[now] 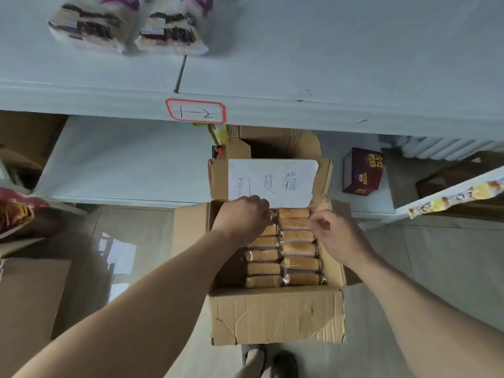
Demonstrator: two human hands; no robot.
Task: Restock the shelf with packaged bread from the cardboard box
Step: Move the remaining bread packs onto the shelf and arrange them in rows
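An open cardboard box (276, 315) stands on the floor under the shelves. Two rows of clear-wrapped golden bread packages (300, 264) fill it. My left hand (242, 216) reaches into the far left corner, with its fingers curled down over a package there. At the far right of the box, my right hand (338, 236) pinches the wrapper edge of a package. The pale upper shelf (327, 64), labelled "1-2" (195, 111), holds two purple-and-white bread packs (171, 31) at its back left.
A handwritten paper sign (272, 182) covers the box's raised far flap. Behind it sits another open carton (272, 143) on the lower shelf (122, 159), with a dark red box (361, 171) to the right. Flattened cardboard (27, 309) and a snack bag (13, 211) lie on the left.
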